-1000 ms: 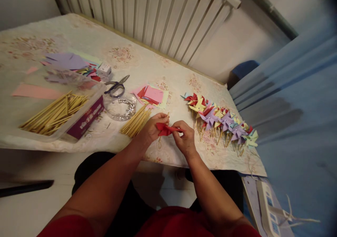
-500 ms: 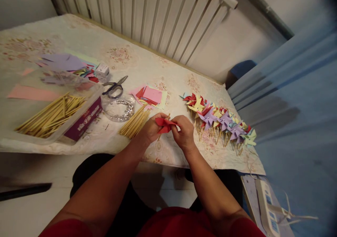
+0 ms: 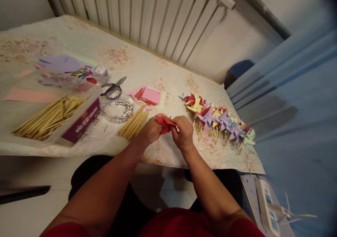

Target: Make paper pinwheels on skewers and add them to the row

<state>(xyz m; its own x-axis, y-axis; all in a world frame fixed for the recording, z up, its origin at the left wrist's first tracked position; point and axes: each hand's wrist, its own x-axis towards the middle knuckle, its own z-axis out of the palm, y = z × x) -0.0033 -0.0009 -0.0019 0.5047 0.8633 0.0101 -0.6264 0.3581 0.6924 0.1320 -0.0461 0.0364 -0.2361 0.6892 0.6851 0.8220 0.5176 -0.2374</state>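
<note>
Sitting at a table under a pale floral cloth, pushed against a white ribbed radiator on the far side, with blue fabric hanging at the right.

Holding a red paper pinwheel between both hands at the near edge of the table, just above the cloth. Looking folded into pointed vanes, creased and bright red, with a thin wooden stick just poking out behind it. Left hand curling closed around its left side, fingers pinching paper; right hand likewise closing on the right side, fingertips pressed to the vanes.

Lying just left of the hands, a loose bundle of wooden sticks. Resting further left, a clear round dish, scissors, and an open plastic box of more sticks, bearing a maroon label with pale print too small to read. Lying far of the hands, a stack of coloured paper squares. Stretching along the right, a row of finished pinwheels in red, yellow, purple and green.
</note>
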